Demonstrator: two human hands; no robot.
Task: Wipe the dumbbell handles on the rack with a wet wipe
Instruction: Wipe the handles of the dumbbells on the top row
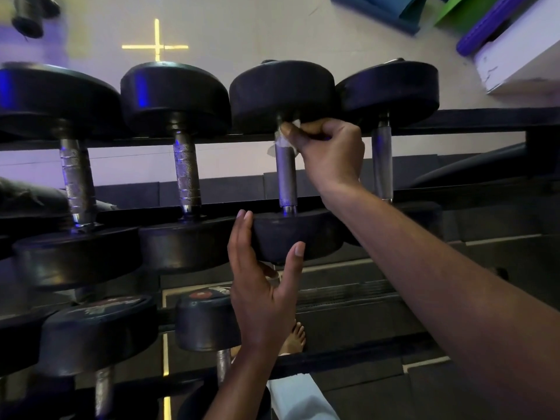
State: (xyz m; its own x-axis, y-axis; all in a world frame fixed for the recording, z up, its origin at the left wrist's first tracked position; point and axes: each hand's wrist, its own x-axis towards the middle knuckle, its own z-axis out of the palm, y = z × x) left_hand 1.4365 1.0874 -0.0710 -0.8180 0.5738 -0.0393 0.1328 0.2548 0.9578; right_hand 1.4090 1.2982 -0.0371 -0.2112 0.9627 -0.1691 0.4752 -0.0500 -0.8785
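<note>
Four dumbbells lay side by side on the top tier of a dark rack, each resting across a far rail and a near rail so that its long axis ran away from the person, one black head at the far end and the other at the near end. The third dumbbell from the left was the one being worked on: its grey metal handle pointed straight away from the camera, between the far head against the pale floor and the near head over the front rail. The right hand was closed around the far end of that handle, just beneath the far head, with a white wet wipe pinched between the fingers and the metal; bits of the wipe stuck out at the left of the handle and above the knuckles. The left hand was open and cupped around the near head of the same dumbbell, fingers up along its left side and the thumb pressed on its front face. The neighbouring handles to the left and to the right ran parallel to the wiped one, well apart from either hand. More dumbbells sat on a lower tier, also with their handles running front to back. A bare foot showed on the floor beneath the rack, and a yellow cross marked the pale floor beyond.
</note>
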